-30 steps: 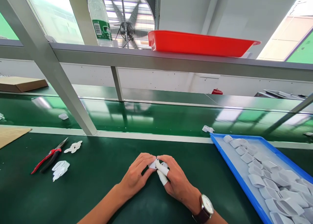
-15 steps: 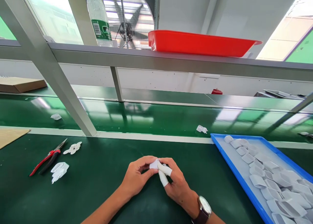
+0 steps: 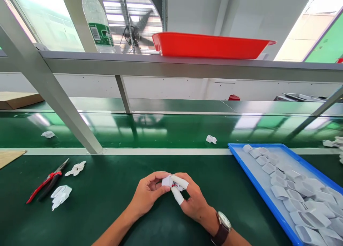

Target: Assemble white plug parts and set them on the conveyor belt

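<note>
Both my hands meet over the green mat near its front edge. My left hand (image 3: 148, 194) and my right hand (image 3: 191, 199) pinch a small white plastic part (image 3: 169, 181) between their fingertips; a bit of red shows inside it. White finger cots cover two fingers of my right hand, and a watch sits on that wrist. A blue tray (image 3: 257, 183) with several white plastic shells lies to the right of my hands.
Red-handled pliers (image 3: 44, 181) and white plastic scraps (image 3: 75, 168) lie on the mat at the left. A conveyor belt (image 3: 171, 131) behind carries a white part (image 3: 211, 139). On the shelf above stand a red tray (image 3: 209, 45) and a bottle (image 3: 98, 22).
The white parts on the conveyor belt have drifted left. My hands stay together on the small part, with only slight finger movement. The view has tilted a little.
</note>
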### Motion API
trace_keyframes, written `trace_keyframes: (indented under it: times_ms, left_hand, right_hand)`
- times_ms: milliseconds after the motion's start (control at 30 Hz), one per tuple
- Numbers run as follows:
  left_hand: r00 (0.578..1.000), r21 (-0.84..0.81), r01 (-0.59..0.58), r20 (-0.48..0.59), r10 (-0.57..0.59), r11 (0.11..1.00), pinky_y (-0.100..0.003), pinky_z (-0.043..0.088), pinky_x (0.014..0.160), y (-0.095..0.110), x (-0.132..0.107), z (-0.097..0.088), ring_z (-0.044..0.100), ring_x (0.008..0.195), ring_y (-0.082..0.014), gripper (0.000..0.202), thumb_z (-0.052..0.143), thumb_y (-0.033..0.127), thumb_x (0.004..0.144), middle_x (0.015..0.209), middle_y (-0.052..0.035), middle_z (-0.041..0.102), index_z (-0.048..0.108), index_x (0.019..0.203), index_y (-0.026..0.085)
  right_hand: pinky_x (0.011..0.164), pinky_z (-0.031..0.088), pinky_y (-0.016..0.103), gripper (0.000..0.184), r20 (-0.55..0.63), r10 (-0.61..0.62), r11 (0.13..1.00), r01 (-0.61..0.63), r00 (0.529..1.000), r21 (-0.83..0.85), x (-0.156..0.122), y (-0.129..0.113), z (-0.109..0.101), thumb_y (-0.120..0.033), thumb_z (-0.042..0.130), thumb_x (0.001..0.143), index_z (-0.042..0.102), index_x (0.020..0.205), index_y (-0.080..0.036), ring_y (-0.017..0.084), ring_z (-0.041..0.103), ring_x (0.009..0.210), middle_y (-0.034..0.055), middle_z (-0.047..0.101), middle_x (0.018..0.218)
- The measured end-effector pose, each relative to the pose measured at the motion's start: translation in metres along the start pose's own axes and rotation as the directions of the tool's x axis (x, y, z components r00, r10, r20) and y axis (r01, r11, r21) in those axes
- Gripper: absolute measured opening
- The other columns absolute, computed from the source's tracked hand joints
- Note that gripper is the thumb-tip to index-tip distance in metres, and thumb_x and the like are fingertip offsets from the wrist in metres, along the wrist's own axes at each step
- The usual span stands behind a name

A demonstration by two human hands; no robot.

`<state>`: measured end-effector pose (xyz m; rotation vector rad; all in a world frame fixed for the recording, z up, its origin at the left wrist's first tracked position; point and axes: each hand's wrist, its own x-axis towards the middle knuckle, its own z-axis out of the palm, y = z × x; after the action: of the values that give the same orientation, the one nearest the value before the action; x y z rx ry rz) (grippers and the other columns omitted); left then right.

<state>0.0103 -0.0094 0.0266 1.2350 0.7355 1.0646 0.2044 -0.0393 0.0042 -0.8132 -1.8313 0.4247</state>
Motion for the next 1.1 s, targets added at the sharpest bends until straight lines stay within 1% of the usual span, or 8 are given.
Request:
trace_keyframes:
  times_ms: [133,267,367,467,533,733,1000,1100]
  left_hand:
    - [1.000,-0.014,-0.018,-0.009,0.018,1.000,-0.038,0.063,0.091,-0.003,0.000,0.000,0.075,0.098,-0.0248,0.031,0.090,0.022,0.070,0.105,-0.0077,0.079,0.079,0.098,0.019]
    - [0.999,-0.011,-0.018,-0.027,0.017,1.000,-0.038,0.064,0.089,-0.006,0.002,0.001,0.075,0.098,-0.0250,0.030,0.091,0.022,0.068,0.106,-0.0076,0.079,0.080,0.096,0.019]
    - [0.999,0.010,-0.033,-0.030,0.034,0.999,-0.038,0.063,0.091,-0.005,0.002,0.001,0.074,0.098,-0.0248,0.030,0.091,0.023,0.069,0.105,-0.0082,0.079,0.079,0.097,0.019]
    - [1.000,0.041,-0.023,-0.020,0.023,0.999,-0.040,0.061,0.095,-0.003,0.001,0.000,0.074,0.101,-0.0256,0.031,0.089,0.025,0.072,0.106,-0.0096,0.079,0.079,0.100,0.018]
    - [1.000,0.048,-0.014,-0.008,0.014,0.999,-0.041,0.060,0.096,-0.003,0.001,-0.001,0.073,0.102,-0.0261,0.031,0.089,0.025,0.073,0.107,-0.0099,0.079,0.078,0.101,0.018]
    - [1.000,0.057,-0.007,0.005,0.007,0.998,-0.040,0.061,0.094,-0.005,0.001,-0.002,0.073,0.100,-0.0261,0.032,0.089,0.026,0.072,0.106,-0.0093,0.079,0.079,0.101,0.018]
    - [0.999,0.058,0.038,0.021,-0.039,0.998,-0.038,0.063,0.090,-0.010,0.001,-0.006,0.073,0.098,-0.0251,0.030,0.091,0.025,0.069,0.106,-0.0071,0.078,0.080,0.096,0.020]
    - [0.999,0.078,0.038,0.012,-0.039,0.996,-0.040,0.062,0.091,-0.011,0.002,-0.005,0.073,0.099,-0.0258,0.030,0.091,0.027,0.068,0.106,-0.0078,0.078,0.080,0.095,0.020]
  right_hand:
    - [0.087,0.058,0.035,0.038,-0.010,0.043,0.998,-0.043,0.999,0.036,0.002,-0.005,0.000,-0.011,0.053,0.095,0.059,0.129,-0.027,0.020,0.065,0.101,0.0085,0.064,0.113]
    - [0.087,0.058,0.035,0.036,0.021,0.076,0.996,-0.077,0.997,0.047,0.004,-0.008,-0.003,-0.011,0.051,0.096,0.062,0.127,-0.026,0.020,0.065,0.101,0.0086,0.062,0.113]
    - [0.089,0.058,0.035,0.038,0.019,0.056,0.998,-0.057,0.998,0.032,0.001,-0.005,-0.003,-0.012,0.052,0.096,0.059,0.131,-0.026,0.021,0.065,0.103,0.0093,0.063,0.115]
    - [0.084,0.060,0.034,0.048,-0.050,0.046,0.999,-0.046,0.998,0.017,-0.003,0.001,0.001,-0.015,0.057,0.095,0.049,0.142,-0.025,0.020,0.066,0.097,0.0092,0.065,0.116]
    - [0.082,0.060,0.033,0.052,-0.071,0.040,0.999,-0.039,0.997,0.018,-0.004,0.002,0.002,-0.014,0.058,0.094,0.046,0.144,-0.026,0.019,0.066,0.094,0.0087,0.065,0.115]
    - [0.082,0.058,0.034,0.045,-0.007,0.022,1.000,-0.022,1.000,0.010,0.000,-0.003,0.000,-0.009,0.054,0.094,0.055,0.136,-0.026,0.020,0.063,0.098,0.0092,0.062,0.113]
    - [0.083,0.059,0.037,0.041,0.105,0.031,0.992,-0.018,0.994,-0.124,0.003,-0.008,-0.008,-0.006,0.053,0.091,0.061,0.127,-0.025,0.022,0.063,0.096,0.0089,0.064,0.109]
    - [0.082,0.059,0.037,0.039,0.099,0.020,0.989,-0.006,0.995,-0.146,0.001,-0.005,-0.007,-0.007,0.054,0.090,0.062,0.124,-0.025,0.022,0.064,0.096,0.0095,0.065,0.109]
